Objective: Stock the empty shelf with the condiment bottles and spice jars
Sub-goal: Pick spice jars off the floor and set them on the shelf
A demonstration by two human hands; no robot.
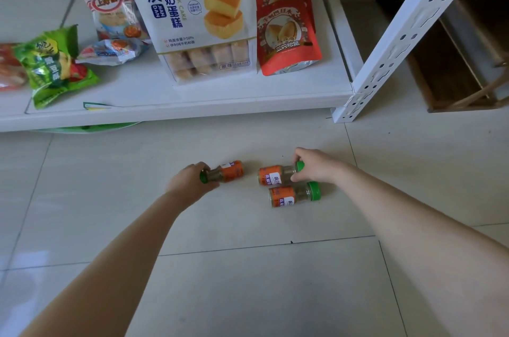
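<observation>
Three spice jars lay on their sides on the tiled floor at frame centre, green caps, orange labels. Left jar gripped at its cap end by the left hand, fingers clamped around it. Middle jar pinched near its cap by the right hand, fingers closed on it. Third jar lay free just below, touching neither hand. Above, a white shelf carried a milk cake bag, red snack pouches and a green bag.

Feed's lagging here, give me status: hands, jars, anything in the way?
Left hand closed on one spice jar, right hand on a second jar. Third jar lying loose on floor. Nothing blocking.
</observation>
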